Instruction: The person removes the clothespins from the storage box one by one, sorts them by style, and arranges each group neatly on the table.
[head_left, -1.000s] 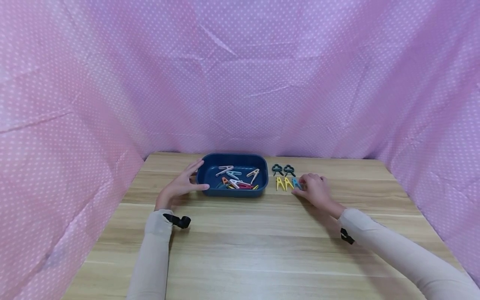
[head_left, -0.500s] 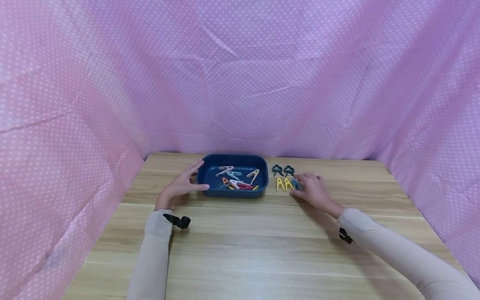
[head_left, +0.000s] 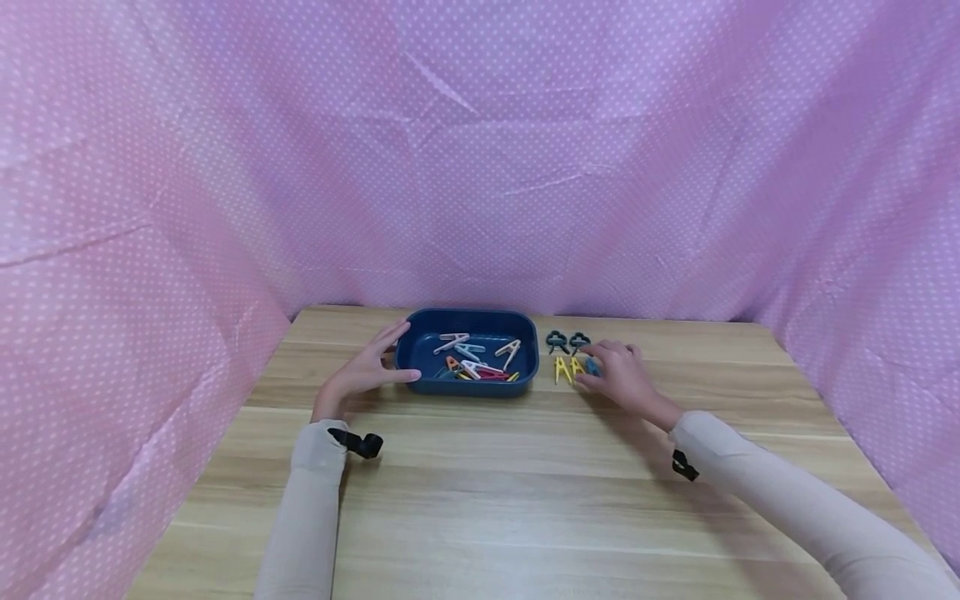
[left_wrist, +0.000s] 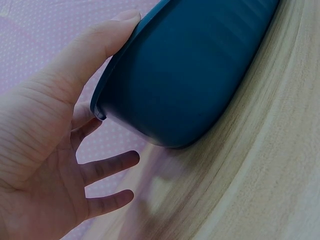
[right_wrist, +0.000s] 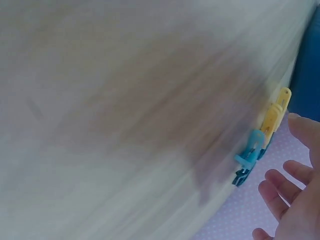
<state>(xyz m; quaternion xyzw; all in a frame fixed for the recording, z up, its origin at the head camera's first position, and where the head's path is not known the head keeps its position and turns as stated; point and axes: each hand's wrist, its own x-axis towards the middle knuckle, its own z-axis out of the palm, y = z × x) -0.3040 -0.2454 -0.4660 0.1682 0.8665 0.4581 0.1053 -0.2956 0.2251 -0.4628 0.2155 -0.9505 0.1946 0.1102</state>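
Observation:
My left hand (head_left: 362, 367) spreads around the left end of a dark blue plastic basin (head_left: 480, 387). Its thumb rests on the rim in the left wrist view, while the lower fingers stretch out apart from the wall. Inside the basin lie several clothespins (head_left: 486, 367), in white, light blue, orange, red and yellow. My right hand (head_left: 624, 379) hovers over a row of clothespins right of the basin, fingers loosely spread and holding nothing. Under its fingertips are a blue clothespin (right_wrist: 251, 148) and two yellow clothespins (right_wrist: 271, 121). Behind them sit two dark green clips (head_left: 557, 341).
Everything stands on a wood-grain table (head_left: 480, 500), near its back edge. A pink polka-dot curtain (head_left: 480, 167) hangs behind and along both sides. Each sleeve carries a black wrist strap, such as the left strap (head_left: 358, 442).
My right hand has let go of the blue clothespin at the end of the yellow row and shifted slightly left over the row. The left hand stays at the basin.

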